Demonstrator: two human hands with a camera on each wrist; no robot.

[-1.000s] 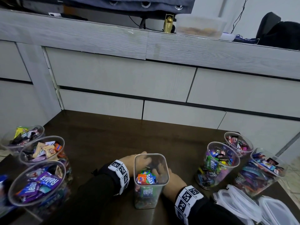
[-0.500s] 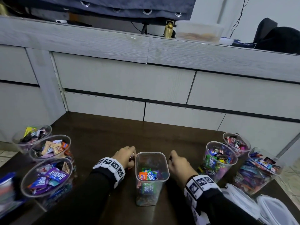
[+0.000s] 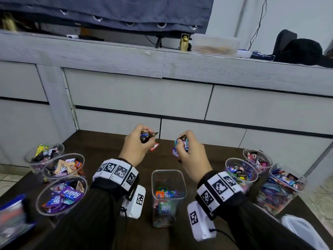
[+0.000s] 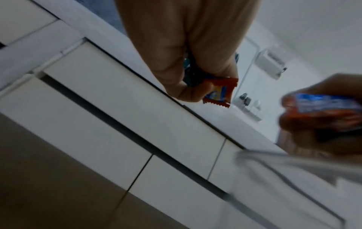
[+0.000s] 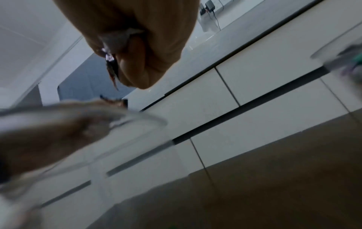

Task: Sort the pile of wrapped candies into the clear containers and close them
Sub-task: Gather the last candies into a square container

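Both hands are raised above the dark table (image 3: 100, 147), each gripping a fistful of wrapped candies. My left hand (image 3: 138, 143) holds dark and red-wrapped candies (image 3: 146, 137); the left wrist view shows an orange wrapper (image 4: 219, 91) sticking out below its curled fingers. My right hand (image 3: 187, 150) clutches blue and purple candies (image 3: 182, 144). Below and between them stands an open square clear container (image 3: 168, 197), partly filled with candies. In the right wrist view a dark wrapper (image 5: 111, 68) pokes out of the fist.
Three round open candy containers (image 3: 61, 195) stand at the left, three more (image 3: 241, 170) at the right. White lids (image 3: 302, 230) lie at the front right corner. Grey drawer fronts (image 3: 140, 98) rise just behind the table.
Both hands have come up from the tabletop beside the square container, lifting clutched candies to well above its rim. The head view has tilted and moved closer.
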